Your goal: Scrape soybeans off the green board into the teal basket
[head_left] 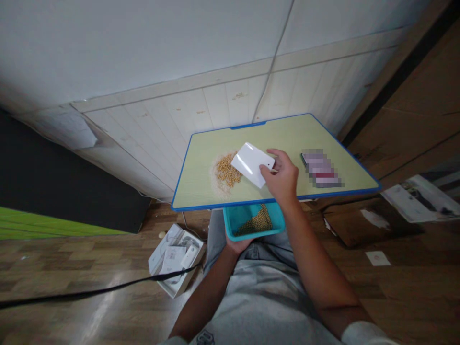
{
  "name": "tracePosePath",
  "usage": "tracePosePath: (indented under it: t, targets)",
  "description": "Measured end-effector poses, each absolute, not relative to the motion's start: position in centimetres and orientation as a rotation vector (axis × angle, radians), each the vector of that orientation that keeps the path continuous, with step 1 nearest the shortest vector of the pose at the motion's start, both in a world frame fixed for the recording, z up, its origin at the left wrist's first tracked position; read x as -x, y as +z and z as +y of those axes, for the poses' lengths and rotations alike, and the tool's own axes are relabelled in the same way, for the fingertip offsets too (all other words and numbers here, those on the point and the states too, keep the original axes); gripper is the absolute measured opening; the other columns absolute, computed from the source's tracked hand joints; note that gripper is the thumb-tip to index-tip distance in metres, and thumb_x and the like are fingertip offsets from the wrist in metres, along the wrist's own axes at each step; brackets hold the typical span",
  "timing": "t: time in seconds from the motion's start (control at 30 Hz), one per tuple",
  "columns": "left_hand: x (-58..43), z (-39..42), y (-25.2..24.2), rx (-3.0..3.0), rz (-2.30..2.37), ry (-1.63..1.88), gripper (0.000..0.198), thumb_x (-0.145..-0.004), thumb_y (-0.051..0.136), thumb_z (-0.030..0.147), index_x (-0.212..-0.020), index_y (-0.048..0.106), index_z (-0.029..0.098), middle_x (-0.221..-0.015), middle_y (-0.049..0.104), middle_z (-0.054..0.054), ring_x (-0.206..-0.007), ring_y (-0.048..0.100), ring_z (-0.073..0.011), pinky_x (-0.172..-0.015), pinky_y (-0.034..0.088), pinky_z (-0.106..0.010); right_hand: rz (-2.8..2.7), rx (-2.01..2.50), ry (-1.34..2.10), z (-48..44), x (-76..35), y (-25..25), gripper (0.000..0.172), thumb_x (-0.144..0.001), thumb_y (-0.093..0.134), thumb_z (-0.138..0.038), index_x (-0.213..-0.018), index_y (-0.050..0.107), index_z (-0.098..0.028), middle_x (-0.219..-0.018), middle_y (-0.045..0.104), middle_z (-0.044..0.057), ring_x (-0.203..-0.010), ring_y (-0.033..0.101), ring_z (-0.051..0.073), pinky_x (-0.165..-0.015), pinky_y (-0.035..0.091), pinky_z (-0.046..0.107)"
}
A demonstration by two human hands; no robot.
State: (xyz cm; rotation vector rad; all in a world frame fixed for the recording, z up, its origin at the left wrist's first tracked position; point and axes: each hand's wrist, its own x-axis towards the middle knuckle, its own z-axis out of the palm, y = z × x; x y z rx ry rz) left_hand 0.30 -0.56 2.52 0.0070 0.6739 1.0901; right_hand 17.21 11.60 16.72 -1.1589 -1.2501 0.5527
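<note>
yellow beans on blue-rimmed table; panelled wall behind; plank floor below

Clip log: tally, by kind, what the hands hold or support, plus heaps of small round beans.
Flat glossy white scraper, in the right hand: 1
Teal rectangular tub, on the left hand: 1
Bean heaps: 2 (yellow heap on the pale-green tabletop; greenish heap inside the tub)
Total: 4
</note>
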Motion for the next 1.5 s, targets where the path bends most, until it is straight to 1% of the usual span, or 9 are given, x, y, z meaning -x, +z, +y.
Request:
tracePosePath:
  t: [0.13, 0.23, 0.47, 0.6, 0.77, 0.9, 1.0, 1.27, 1.5]
  targets:
    - [-0.5, -0.4, 2.9, 0.076, 0.660, 1.109, 0.089, -0.118, 0.022, 0.065, -0.194, 0.030, 0.020, -0.193, 0.049, -0.015, -0.186, 0.034, -0.0406, -0.154, 0.015, -0.070, -1.375, 1.173, 0.572, 11.1, -15.4, 17.2, 0.043, -0.083, 0.076, -0.026, -0.125, 0.085, -0.022, -0.100, 0.089, 0.007, -0.079, 0.079, 0.025, -0.075, 0.067, 0.036]
    - [-0.5, -0.4, 3.1, 0.083, 0.661, 1.120, 0.086, -0.118, 0.023, 0.061, -0.193, 0.034, 0.020, -0.192, 0.051, -0.015, -0.188, 0.031, -0.0388, -0.156, 0.011, -0.068, -1.440, 1.184, 0.565, 10.7, -14.6, 17.0, 0.041, -0.083, 0.076, -0.026, -0.123, 0.086, -0.023, -0.093, 0.088, 0.005, -0.073, 0.075, 0.024, -0.075, 0.065, 0.037]
    - [-0.5, -0.1, 3.3, 0.161, 0.624, 1.135, 0.076, -0.119, 0.026, 0.057, -0.188, 0.045, 0.034, -0.189, 0.058, -0.005, -0.187, 0.033, -0.0372, -0.155, 0.014, -0.070, -1.445, 1.247, 0.572, 10.0, -14.7, 16.3, 0.034, -0.083, 0.074, -0.027, -0.115, 0.084, -0.023, -0.105, 0.092, 0.009, -0.085, 0.082, 0.027, -0.083, 0.066, 0.039]
    - [-0.5, 0.0, 3.0, 0.106, 0.694, 1.122, 0.077, -0.117, 0.029, 0.059, -0.180, 0.058, 0.027, -0.185, 0.063, -0.009, -0.186, 0.037, -0.0377, -0.154, 0.023, -0.064, -1.403, 1.297, 0.487, 10.0, -15.4, 15.8, 0.031, -0.082, 0.075, -0.028, -0.112, 0.083, -0.023, -0.098, 0.090, 0.008, -0.080, 0.079, 0.027, -0.083, 0.066, 0.040]
    - [-0.6, -0.2, 2.7, 0.010, 0.738, 1.123, 0.073, -0.115, 0.031, 0.059, -0.170, 0.070, 0.031, -0.171, 0.076, -0.010, -0.177, 0.051, -0.0427, -0.149, 0.032, -0.071, -1.342, 1.327, 0.396, 10.6, -16.6, 15.2, 0.030, -0.081, 0.075, -0.029, -0.110, 0.082, -0.024, -0.089, 0.087, 0.005, -0.075, 0.075, 0.027, -0.080, 0.064, 0.039]
    - [-0.5, -0.3, 2.6, 0.052, 0.777, 1.114, 0.073, -0.112, 0.041, 0.060, -0.171, 0.069, 0.028, -0.179, 0.069, -0.011, -0.180, 0.047, -0.0434, -0.151, 0.030, -0.069, -1.311, 1.339, 0.379, 11.0, -17.6, 15.3, 0.029, -0.080, 0.076, -0.028, -0.108, 0.081, -0.024, -0.094, 0.088, 0.006, -0.079, 0.077, 0.028, -0.082, 0.065, 0.039]
    - [-0.3, -0.5, 2.4, 0.096, 0.821, 1.116, 0.072, -0.112, 0.039, 0.056, -0.171, 0.068, 0.027, -0.180, 0.068, -0.010, -0.183, 0.040, -0.0427, -0.151, 0.029, -0.071, -1.296, 1.355, 0.391, 11.2, -18.2, 15.4, 0.028, -0.081, 0.075, -0.027, -0.107, 0.081, -0.023, -0.094, 0.087, 0.007, -0.078, 0.077, 0.028, -0.083, 0.064, 0.041]
    - [-0.5, -0.3, 2.3, 0.062, 0.781, 1.110, 0.071, -0.113, 0.033, 0.055, -0.161, 0.077, 0.027, -0.166, 0.079, -0.012, -0.175, 0.054, -0.0460, -0.148, 0.033, -0.075, -1.237, 1.261, 0.329, 13.0, -19.5, 16.3, 0.033, -0.084, 0.074, -0.027, -0.117, 0.079, -0.023, -0.093, 0.083, 0.003, -0.081, 0.075, 0.025, -0.081, 0.065, 0.038]
    - [-0.5, -0.3, 2.2, 0.061, 0.735, 1.098, 0.072, -0.113, 0.036, 0.060, -0.166, 0.074, 0.029, -0.168, 0.078, -0.011, -0.177, 0.051, -0.0450, -0.151, 0.030, -0.073, -1.420, 1.239, 0.231, 15.2, -18.0, 18.3, 0.033, -0.085, 0.073, -0.016, -0.115, 0.083, -0.024, -0.107, 0.090, 0.009, -0.088, 0.079, 0.028, -0.095, 0.070, 0.046]
